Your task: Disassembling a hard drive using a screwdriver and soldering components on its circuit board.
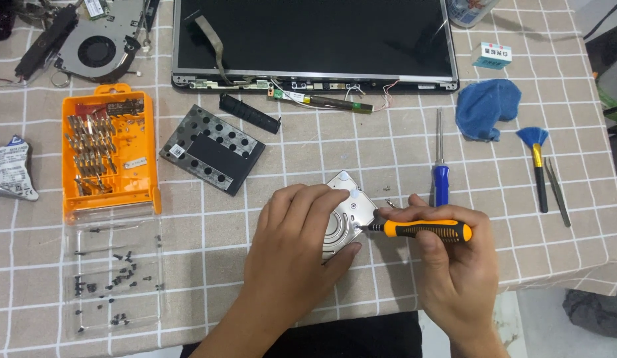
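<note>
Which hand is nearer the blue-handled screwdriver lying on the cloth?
Right. The right hand sits just below the blue-handled screwdriver, nearly touching its handle; the left hand is farther off, on the hard drive.

Both forearms are bare, no sleeves in view. The left hand (292, 248) and right hand (454, 265) wear no gloves, rings or watch.

Left hand (296, 240) lies palm down, fingers spread; right hand (448, 255) is curled closed, thumb forward.
</note>
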